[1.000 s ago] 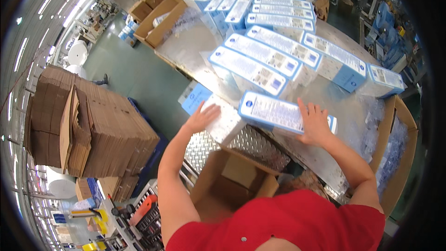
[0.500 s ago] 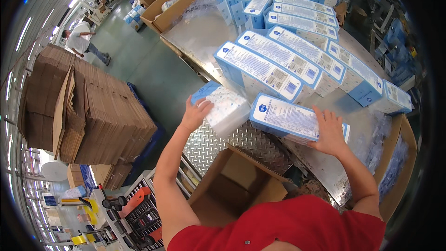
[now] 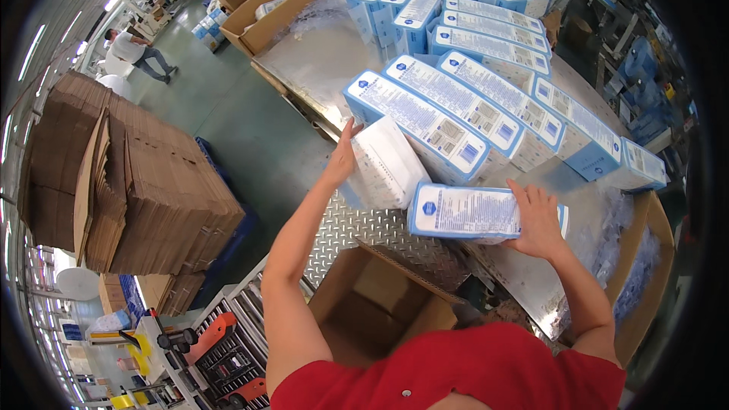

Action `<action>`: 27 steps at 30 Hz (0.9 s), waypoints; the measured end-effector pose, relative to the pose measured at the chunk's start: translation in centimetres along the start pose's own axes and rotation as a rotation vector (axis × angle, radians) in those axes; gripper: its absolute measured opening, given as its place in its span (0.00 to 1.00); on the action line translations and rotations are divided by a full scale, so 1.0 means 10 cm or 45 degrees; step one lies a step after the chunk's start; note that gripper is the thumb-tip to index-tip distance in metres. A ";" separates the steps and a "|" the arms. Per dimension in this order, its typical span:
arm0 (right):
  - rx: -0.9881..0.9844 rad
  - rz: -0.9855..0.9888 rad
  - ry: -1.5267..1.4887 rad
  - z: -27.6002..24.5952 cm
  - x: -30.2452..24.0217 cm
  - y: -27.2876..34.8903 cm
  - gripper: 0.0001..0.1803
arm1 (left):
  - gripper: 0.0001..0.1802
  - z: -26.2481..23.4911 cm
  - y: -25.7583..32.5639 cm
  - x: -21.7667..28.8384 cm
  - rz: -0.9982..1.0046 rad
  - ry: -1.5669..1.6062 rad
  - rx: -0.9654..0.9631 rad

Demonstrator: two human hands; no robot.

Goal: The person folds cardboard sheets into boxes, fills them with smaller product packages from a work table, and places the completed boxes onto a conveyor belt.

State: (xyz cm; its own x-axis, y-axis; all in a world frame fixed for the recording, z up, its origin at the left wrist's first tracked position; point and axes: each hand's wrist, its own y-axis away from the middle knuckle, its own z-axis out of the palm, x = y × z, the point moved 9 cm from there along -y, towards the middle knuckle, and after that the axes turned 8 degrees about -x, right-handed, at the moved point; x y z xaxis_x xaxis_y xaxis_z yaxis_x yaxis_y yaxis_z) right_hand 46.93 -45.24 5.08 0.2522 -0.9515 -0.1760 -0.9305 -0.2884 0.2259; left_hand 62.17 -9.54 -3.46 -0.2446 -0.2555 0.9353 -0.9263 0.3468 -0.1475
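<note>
My left hand [image 3: 343, 156] presses against the left side of a long white and blue package [image 3: 386, 165] that is tipped up, its white underside facing me. My right hand [image 3: 537, 220] lies flat on the right end of a second package [image 3: 465, 211], blue-edged with a printed label, lying on the metal table [image 3: 364, 228]. Just behind both stand rows of the same packages [image 3: 463, 99], leaning side by side. An open brown cardboard box [image 3: 376, 305] sits below the table edge, in front of my red shirt.
A tall stack of flattened cardboard boxes [image 3: 129, 182] stands on the floor to the left. An open carton [image 3: 266, 7] rests at the table's far end, another carton [image 3: 642, 273] at the right. A person [image 3: 137, 49] bends over far off on the green floor.
Both packages have come nearer to the table's front edge. The left one has been tilted up onto its side by my left hand; my right hand has slid its package toward me.
</note>
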 end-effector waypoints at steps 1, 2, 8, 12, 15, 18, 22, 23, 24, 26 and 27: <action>-0.001 0.004 0.005 -0.01 0.02 -0.01 0.59 | 0.41 0.02 -0.01 -0.13 -0.071 0.123 -0.114; 0.026 -0.016 0.002 -0.04 0.02 -0.02 0.57 | 0.45 0.08 0.03 -0.11 -0.096 0.132 -0.232; 0.082 -0.063 0.000 -0.06 0.11 -0.02 0.51 | 0.58 0.51 0.09 0.09 -0.229 -0.247 -0.676; 0.100 -0.109 0.002 -0.09 0.08 -0.06 0.49 | 0.60 0.57 0.11 -0.18 -0.428 0.132 -0.771; 0.088 -0.105 0.010 -0.12 0.10 -0.09 0.48 | 0.60 0.52 0.07 -0.17 -0.378 0.194 -0.695; 0.069 -0.069 0.012 -0.13 0.15 -0.15 0.47 | 0.55 0.36 0.03 0.17 -0.256 0.186 -0.509; 0.102 -0.145 -0.053 -0.22 0.12 -0.21 0.42 | 0.47 -0.17 0.08 1.06 -0.141 -0.206 -0.242; 0.132 -0.196 -0.064 -0.25 0.08 -0.21 0.41 | 0.45 -0.30 0.17 1.31 -0.123 -0.305 -0.168; 0.159 -0.246 -0.076 -0.26 0.06 -0.22 0.41 | 0.45 -0.43 0.25 1.63 -0.052 -0.385 -0.073; 0.167 -0.302 -0.125 -0.27 0.03 -0.24 0.40 | 0.46 -0.69 0.52 2.30 0.063 -0.383 0.200; 0.147 -0.298 -0.163 -0.27 0.05 -0.24 0.39 | 0.46 -0.83 0.71 2.66 0.175 -0.538 0.365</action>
State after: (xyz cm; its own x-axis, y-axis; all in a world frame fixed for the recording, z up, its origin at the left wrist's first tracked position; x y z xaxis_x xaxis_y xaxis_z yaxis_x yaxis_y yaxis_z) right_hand 49.98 -45.32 7.01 0.4347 -0.8372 -0.3318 -0.8770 -0.4773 0.0554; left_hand 51.51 -6.36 23.08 -0.4090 -0.5870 0.6986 -0.9041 0.1571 -0.3973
